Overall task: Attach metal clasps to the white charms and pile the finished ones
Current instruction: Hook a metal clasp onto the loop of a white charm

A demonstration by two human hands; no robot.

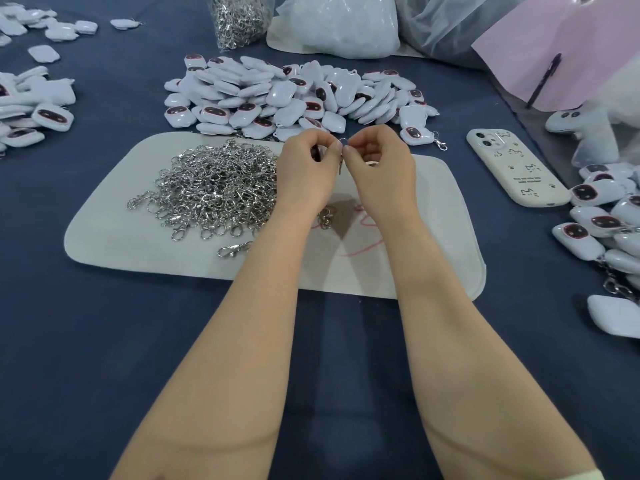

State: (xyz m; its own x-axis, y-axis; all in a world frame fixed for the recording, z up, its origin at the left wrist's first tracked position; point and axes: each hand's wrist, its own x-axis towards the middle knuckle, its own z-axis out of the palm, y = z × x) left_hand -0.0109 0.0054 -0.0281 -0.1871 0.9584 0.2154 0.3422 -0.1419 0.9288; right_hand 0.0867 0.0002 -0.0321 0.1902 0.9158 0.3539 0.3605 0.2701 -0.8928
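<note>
- Above the far edge of the white mat (433, 237), the left hand (304, 168) and right hand (377, 168) meet. Their fingertips are curled in tight and pinch one small clasp (341, 157) between them, and its tail hangs down from the pinch.
- I cannot tell whether a charm is tucked into either palm, because the curled fingers hide it.
- On the mat's left half lies the heap of loose clasps (214, 192), tangled together, with a few strays at its near edge.
- Just beyond the mat's far edge spreads the pile of white charms (294, 95). One clasped charm (419, 135) lies off the far right corner.
- Right of the mat, past a phone (512, 168), sits a second pile of charms with clasps (602, 223), likely the finished ones.
- The clasps look light, stiff and slick, and apt to snag on their neighbours, so they are best pinched at the ring end. The charms look glossy and light, so gripping the flat faces near the loop seems safest.
</note>
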